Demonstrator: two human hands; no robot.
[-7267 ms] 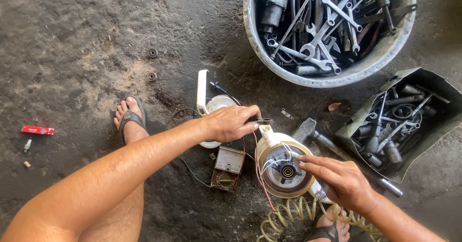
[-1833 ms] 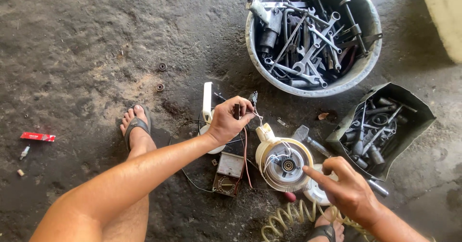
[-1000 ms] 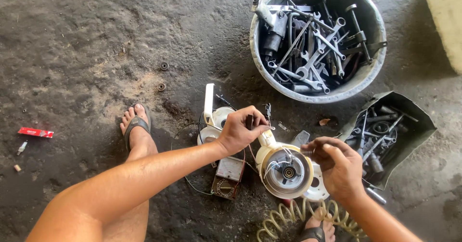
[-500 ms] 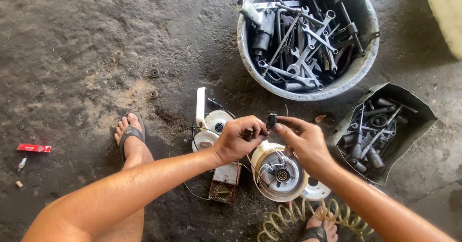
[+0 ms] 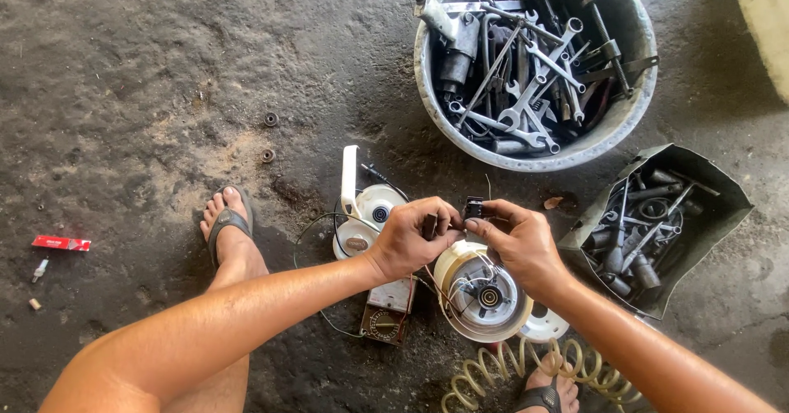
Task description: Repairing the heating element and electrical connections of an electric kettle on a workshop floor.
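Squatting over the concrete floor, the person pinches a small black plastic switch block (image 5: pixel 472 208) between the right hand (image 5: pixel 518 244) fingers, while the left hand (image 5: pixel 408 239) closes on a dark little connector (image 5: pixel 429 226), just above the round white motor housing (image 5: pixel 481 294). Both pieces look light, stiff and hang on thin fragile wires, so holding by the bodies seems safest. Far left lies a flat red rectangular packet (image 5: pixel 61 243).

We note a white motor housing (image 5: pixel 483 296) with a black hub, a small black part (image 5: pixel 473 208), a grey metal basin (image 5: pixel 633 109) of silver wrenches (image 5: pixel 538 68) — a yellow coiled hose (image 5: pixel 526 372) — and a red box (image 5: pixel 61 243) on the grey floor (image 5: pixel 148 76).
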